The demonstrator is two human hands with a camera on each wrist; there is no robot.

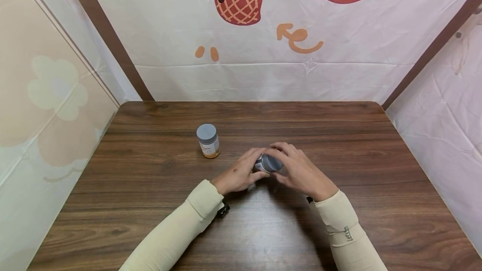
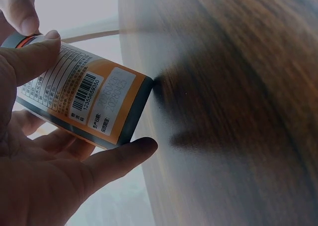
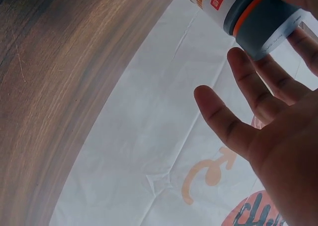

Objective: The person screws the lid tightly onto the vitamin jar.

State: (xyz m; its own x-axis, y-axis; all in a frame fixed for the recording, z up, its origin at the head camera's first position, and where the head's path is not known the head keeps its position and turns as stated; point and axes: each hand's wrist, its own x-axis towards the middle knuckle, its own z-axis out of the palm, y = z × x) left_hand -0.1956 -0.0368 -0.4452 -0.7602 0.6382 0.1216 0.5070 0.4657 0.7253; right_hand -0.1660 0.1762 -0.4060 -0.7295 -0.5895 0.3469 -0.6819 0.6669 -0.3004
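Observation:
A small jar point(image 2: 74, 87) with an orange and white label tilts just above or on the table; the shadow leaves contact unclear. My left hand point(image 1: 239, 172) holds its body, fingers and thumb on opposite sides, with a barcode and date panel facing the left wrist view. At the jar's other end is a dark grey lid point(image 3: 266, 27) with an orange ring beneath it. My right hand point(image 1: 301, 172) arches over this lid, thumb on one side and fingertips on the other, some fingers spread apart. The head view hides most of the jar's body behind the hands.
A second jar point(image 1: 208, 141), also grey-lidded with a white and orange label, stands upright to the left and farther back. The brown wood-grain table point(image 1: 320, 124) ends at a printed fabric wall point(image 1: 263, 83), with further fabric on both sides.

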